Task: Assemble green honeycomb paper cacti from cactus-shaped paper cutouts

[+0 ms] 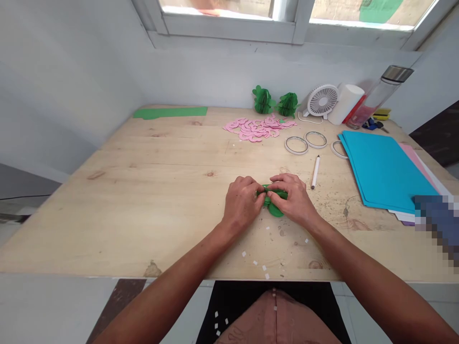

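Observation:
Near the table's front, right of centre, lies a green paper piece [276, 210] made of rounded, stacked shapes. My left hand [244, 200] pinches its upper left part between thumb and fingers. From the other side, my right hand [291, 197] grips the same piece, its thumb and fingertips almost touching those of my left hand. The fingers cover much of the paper, so its full shape is hidden. Small white paper bits [264, 268] are scattered on the wood below the hands.
Pink paper cutouts [253, 129], two folded green paper shapes [263, 101] and a white fan [322, 101] stand or lie at the back. Tape rolls [296, 152], a white pen [315, 173], blue sheets [390, 172] and a tilted bottle [375, 100] are to the right. A green strip [172, 112] lies back left.

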`<state>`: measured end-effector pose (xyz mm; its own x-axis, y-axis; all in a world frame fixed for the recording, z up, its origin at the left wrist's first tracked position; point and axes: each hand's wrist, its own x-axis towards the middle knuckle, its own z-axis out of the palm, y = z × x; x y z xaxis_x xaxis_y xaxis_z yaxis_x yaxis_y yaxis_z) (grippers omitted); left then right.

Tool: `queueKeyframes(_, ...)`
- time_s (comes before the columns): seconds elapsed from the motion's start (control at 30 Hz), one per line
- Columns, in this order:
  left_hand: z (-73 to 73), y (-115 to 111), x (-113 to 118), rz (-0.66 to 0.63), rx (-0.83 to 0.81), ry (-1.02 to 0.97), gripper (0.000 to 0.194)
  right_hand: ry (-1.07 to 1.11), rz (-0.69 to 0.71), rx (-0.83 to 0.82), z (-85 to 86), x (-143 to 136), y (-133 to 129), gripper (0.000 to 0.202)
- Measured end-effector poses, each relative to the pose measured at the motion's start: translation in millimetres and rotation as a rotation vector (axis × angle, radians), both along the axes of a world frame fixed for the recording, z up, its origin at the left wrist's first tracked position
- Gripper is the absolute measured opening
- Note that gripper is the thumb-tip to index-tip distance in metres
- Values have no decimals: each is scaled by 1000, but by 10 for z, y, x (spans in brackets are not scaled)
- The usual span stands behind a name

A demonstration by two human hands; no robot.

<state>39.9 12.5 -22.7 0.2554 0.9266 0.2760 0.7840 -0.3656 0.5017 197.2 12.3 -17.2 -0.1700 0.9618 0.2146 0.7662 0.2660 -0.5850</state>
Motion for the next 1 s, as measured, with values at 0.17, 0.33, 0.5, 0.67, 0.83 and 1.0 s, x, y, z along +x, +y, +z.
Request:
queueKeyframes(0.17,-13,13,9,12,28,-12,8,15,-13,33,-33,-38,22,15)
queueKeyframes(0.33,-36,32,16,0,70,-21,7,32,-3,55,-52,-24,11,15)
queueKeyframes(0.5,-42,28,15,-10,91,-14,10,35,25,54,-62,-3,8,16)
queueKeyframes(0.67,-35,19,15,-14,108,2,14,37,25,40,-80,4,6,17)
queueKeyframes(0.83,-21,21,17,-27,106,5,10,54,10,49,-99,7,-2,16)
queueKeyframes(1.0,-31,26,23,-22,116,2,12,50,19,51,-101,9,-14,17)
